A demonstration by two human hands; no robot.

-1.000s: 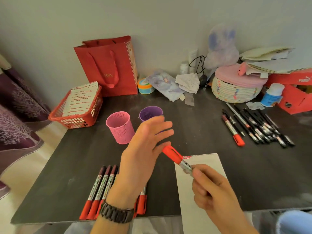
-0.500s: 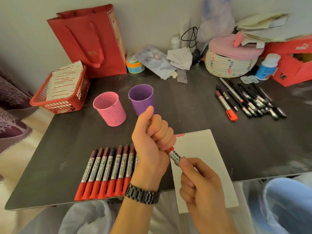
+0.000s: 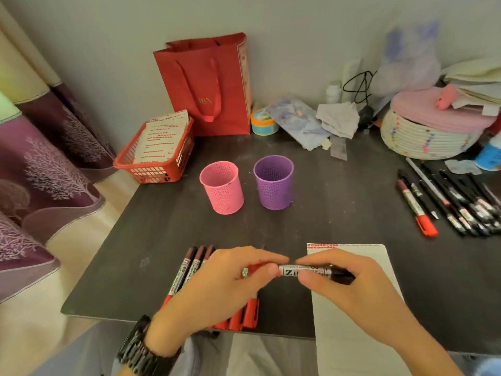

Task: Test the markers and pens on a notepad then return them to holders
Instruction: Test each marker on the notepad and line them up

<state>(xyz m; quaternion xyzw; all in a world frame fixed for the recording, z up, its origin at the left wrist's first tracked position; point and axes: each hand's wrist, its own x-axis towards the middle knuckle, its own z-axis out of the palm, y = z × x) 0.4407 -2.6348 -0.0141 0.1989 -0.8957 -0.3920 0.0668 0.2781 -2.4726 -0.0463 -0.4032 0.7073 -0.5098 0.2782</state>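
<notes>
Red-capped silver marker (image 3: 288, 271) is held level over the dark bench (image 3: 339, 218), between the row of red markers (image 3: 187, 268) and the white notepad (image 3: 339, 343). The left hand (image 3: 225, 286) has its grip pinched on the cap, the right hand (image 3: 352, 283) on the barrel.

A dark table (image 3: 339, 213) stands against a pale wall (image 3: 298, 28), purple patterned curtain (image 3: 46, 164) at left.

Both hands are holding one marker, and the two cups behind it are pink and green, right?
Almost. The left hand and right hand do hold one marker, and one cup behind it is the pink cup. The other is a purple cup, not green. The head view shows this.
</notes>
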